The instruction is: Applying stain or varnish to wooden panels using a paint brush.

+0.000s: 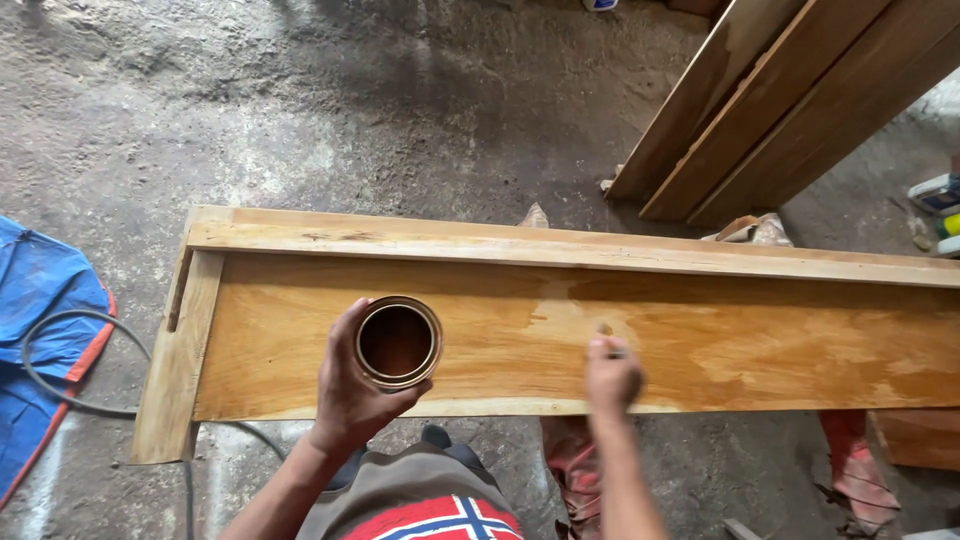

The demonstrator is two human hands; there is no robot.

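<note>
**Open tin over fresh finish: spill and smear are the risks**

Nearest in, the left hand (352,395) is wrapped around an open round tin (397,342) of dark brown liquid, held just above the near-left part of the wooden panel (700,340). The tin has no lid, so any tilt of that wrist could slop liquid onto the wood or down toward the person's lap below the near edge.

To the right, the right hand (610,372) is clenched around something small at the panel's near edge; it looks like a brush or rag, but it is too blurred to tell. The wood to the right of it looks darker and wet, so a dragged wrist or forearm could smear it.

Further out, the raised far rail (560,245) could trap pooled liquid. On the dusty concrete floor (300,110), a grey hose (60,330) loops beside a blue tarp (40,300) on the left, a possible trip hazard. Leaning planks (760,110) stand far right.
</note>
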